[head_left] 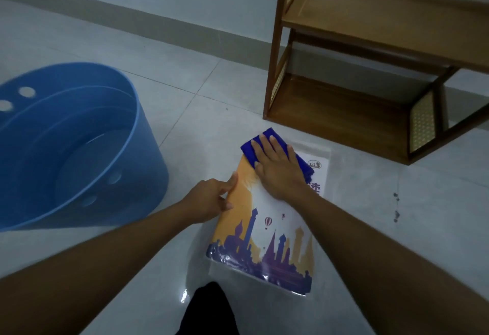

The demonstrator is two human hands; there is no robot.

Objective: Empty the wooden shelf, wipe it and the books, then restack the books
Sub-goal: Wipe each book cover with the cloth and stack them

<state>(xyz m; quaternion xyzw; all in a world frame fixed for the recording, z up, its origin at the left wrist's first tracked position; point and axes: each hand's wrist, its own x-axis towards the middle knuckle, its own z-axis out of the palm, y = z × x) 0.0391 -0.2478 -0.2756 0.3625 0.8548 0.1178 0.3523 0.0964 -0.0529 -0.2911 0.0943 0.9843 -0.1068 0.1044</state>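
Fingers (232, 180) of the left hand (209, 199) curl round the left edge of the book (264, 231), pinching it to steady it on the floor (397, 255). To their right, the right hand (279, 173) lies with its fingers (264, 144) straight and slightly spread, pressing a blue cloth (304, 166) onto the far end of the cover, at about twelve o'clock on the book. The book, glossy as though wrapped in clear film, lies on the tiles directly in front of the person, between the two forearms. As a judgement of progress, the emptying looks done: the tiers of the wooden shelf (357, 25) that show, at one to two o'clock from the book, hold nothing, though whether they have been wiped cannot be told. Wiping the books is under way with this one, and restacking has not begun; no other book is in view, so how many remain is unknown. Around it, a blue tub (148, 165) stands at nine o'clock, near the left hand but apart from it, with what looks like water in the bottom. A dark-clothed knee (209, 308) shows at six o'clock, and dark spots (396, 202) mark the floor at three o'clock. Nothing lies between book and shelf, so the way back looks free; the tub beside the left forearm seems the one thing liable to be knocked.
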